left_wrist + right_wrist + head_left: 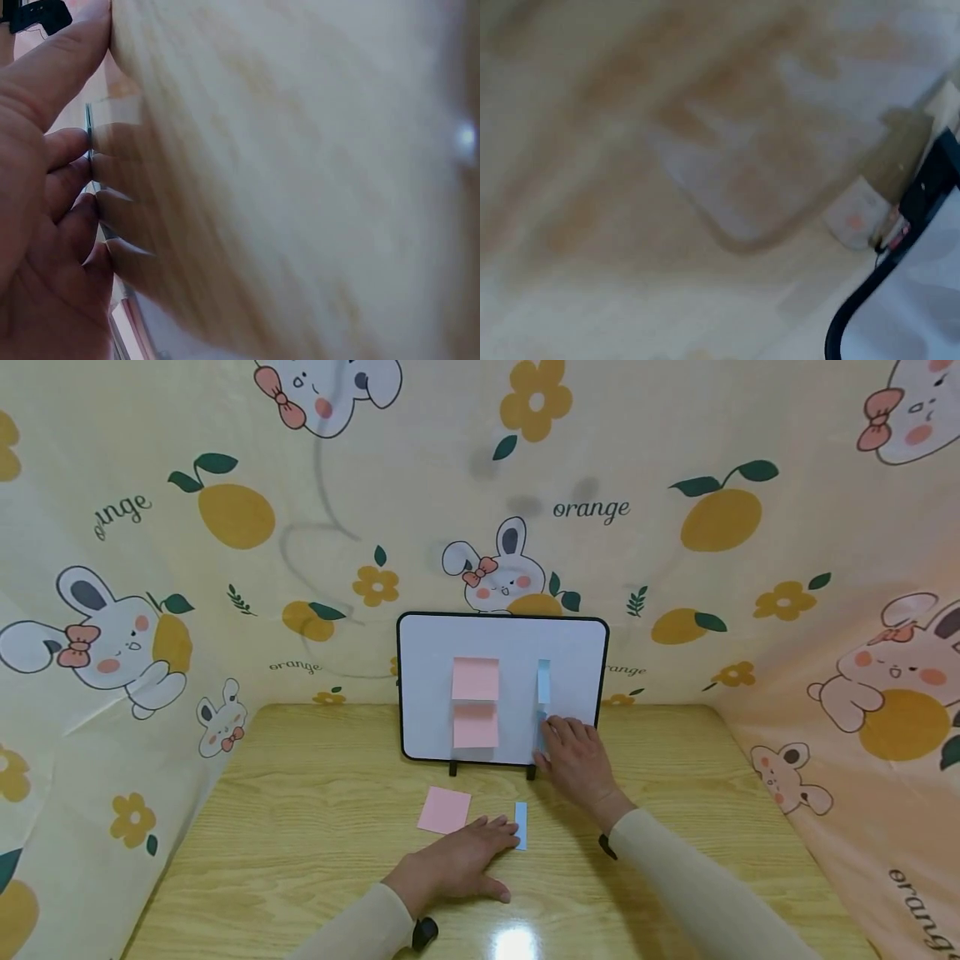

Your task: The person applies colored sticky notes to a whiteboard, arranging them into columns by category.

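Observation:
A small whiteboard with a black frame stands upright on short black feet. Two pink sticky notes are on it, one above the other, with a light blue strip to their right. Below that strip, my right hand presses its fingertips against the board over a second blue strip, partly hidden. My left hand rests on the table, fingers extended, its fingertips touching a loose blue strip. A pink note lies just beyond that hand. The right wrist view does not show the hand.
The wooden table reaches back to a patterned cloth printed with rabbits and oranges, which surrounds it on the back and sides. In the right wrist view, the board's black edge shows at the lower right.

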Tool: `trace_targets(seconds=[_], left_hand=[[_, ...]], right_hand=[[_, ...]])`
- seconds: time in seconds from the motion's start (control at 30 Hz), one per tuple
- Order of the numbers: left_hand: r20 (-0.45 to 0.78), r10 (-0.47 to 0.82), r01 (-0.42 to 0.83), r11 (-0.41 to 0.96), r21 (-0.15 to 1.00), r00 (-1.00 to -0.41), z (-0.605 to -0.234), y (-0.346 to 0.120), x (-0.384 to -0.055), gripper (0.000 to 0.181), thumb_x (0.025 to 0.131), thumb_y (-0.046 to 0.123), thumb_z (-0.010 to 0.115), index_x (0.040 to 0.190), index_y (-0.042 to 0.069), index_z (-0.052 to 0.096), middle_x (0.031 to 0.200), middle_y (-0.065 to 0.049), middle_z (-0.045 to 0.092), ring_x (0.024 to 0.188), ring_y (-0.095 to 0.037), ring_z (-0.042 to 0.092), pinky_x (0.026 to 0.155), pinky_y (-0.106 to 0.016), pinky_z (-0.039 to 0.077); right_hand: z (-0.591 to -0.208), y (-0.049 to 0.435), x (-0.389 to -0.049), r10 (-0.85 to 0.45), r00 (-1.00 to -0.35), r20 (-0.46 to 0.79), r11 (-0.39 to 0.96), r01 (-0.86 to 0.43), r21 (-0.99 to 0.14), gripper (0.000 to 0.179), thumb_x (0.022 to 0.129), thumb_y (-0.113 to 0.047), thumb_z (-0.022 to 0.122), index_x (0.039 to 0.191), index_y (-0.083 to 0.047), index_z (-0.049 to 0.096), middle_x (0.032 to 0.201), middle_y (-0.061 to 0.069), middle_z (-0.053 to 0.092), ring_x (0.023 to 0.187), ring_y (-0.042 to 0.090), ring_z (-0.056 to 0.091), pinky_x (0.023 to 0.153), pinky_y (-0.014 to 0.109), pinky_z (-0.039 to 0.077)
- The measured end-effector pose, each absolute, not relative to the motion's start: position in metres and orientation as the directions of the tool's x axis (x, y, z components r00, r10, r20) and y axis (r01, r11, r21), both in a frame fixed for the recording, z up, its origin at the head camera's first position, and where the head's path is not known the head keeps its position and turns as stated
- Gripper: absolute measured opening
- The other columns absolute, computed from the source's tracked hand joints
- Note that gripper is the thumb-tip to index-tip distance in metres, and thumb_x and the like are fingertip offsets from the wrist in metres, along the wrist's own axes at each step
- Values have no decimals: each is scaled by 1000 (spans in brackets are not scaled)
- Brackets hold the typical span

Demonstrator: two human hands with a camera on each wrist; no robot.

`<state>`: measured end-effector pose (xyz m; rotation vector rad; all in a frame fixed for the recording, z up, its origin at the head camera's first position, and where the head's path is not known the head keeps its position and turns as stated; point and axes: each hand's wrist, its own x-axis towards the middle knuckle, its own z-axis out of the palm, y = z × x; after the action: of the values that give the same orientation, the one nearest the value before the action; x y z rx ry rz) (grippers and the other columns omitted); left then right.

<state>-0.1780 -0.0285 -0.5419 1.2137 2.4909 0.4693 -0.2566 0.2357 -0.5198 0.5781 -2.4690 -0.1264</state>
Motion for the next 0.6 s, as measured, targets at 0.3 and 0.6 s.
trace_targets(seconds=[0.3,0.6], left_hand=[[-144,802,743,592,313,-579,-535,-25,-178,76,97,62,67,158,19,51,169,4,40,158,-18,34,128,-39,35],[-44,834,825,552,120,-551,-525,-9,-191,33,106,48,59,123,22,71,144,3,63,138,-17,55,115,-34,49]], right_hand=[[-533,231,-240,-415,-821,392,909,-362,204,61,101,-34,71,151,-2,55,145,16,58,130,36,55,105,53,51],[-538,234,-231,-404,-847,347,911,-335,242,64,104,-35,64,158,-6,47,165,12,42,153,36,38,123,60,37]])
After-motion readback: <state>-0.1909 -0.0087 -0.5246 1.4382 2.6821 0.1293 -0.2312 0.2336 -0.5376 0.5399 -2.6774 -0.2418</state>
